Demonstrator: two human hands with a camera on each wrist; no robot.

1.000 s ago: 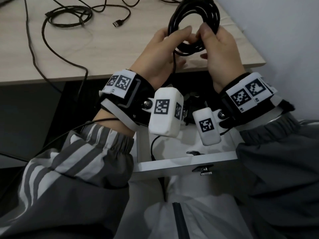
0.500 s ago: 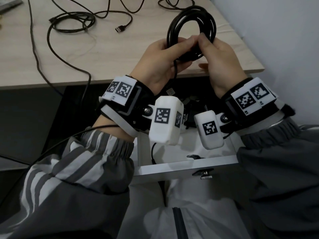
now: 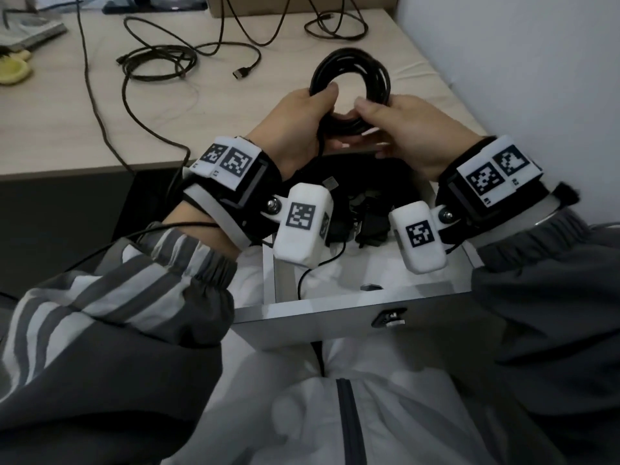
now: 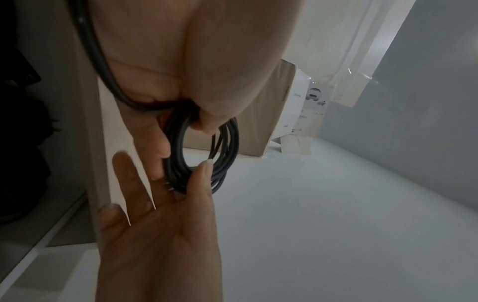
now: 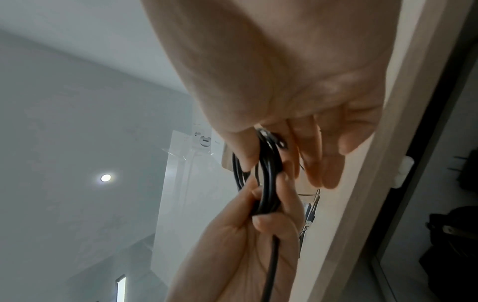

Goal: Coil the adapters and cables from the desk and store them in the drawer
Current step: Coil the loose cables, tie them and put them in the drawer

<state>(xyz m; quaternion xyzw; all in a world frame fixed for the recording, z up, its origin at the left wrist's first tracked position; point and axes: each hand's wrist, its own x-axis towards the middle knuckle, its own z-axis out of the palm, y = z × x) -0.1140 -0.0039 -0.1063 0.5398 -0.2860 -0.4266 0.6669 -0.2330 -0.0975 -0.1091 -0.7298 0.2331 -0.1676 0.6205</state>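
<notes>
A black cable wound into a coil [image 3: 350,67] is held upright over the desk's front edge, above the open drawer [image 3: 335,318]. My left hand [image 3: 322,107] grips the coil's lower left, thumb through the ring. My right hand [image 3: 365,119] pinches the lower right between thumb and forefinger, the other fingers straight. In the left wrist view the coil [image 4: 229,143] hangs from my left hand [image 4: 201,120]. The right wrist view shows the coil [image 5: 269,169] in my right hand [image 5: 264,161], and a loose tail [image 5: 274,265] hangs down. Black adapters [image 3: 367,218] lie in the drawer.
Loose cables stay on the wooden desk [image 3: 60,129]: a rough bundle [image 3: 157,65] with a USB plug [image 3: 240,73], and another loop [image 3: 335,28] at the back. A cardboard box [image 3: 302,3] stands behind. A white wall [image 3: 536,78] borders the right.
My thumbs, which met at the coil's lower edge, have moved apart along it. The coil sits slightly lower and tilted flatter. More of the desk shows.
</notes>
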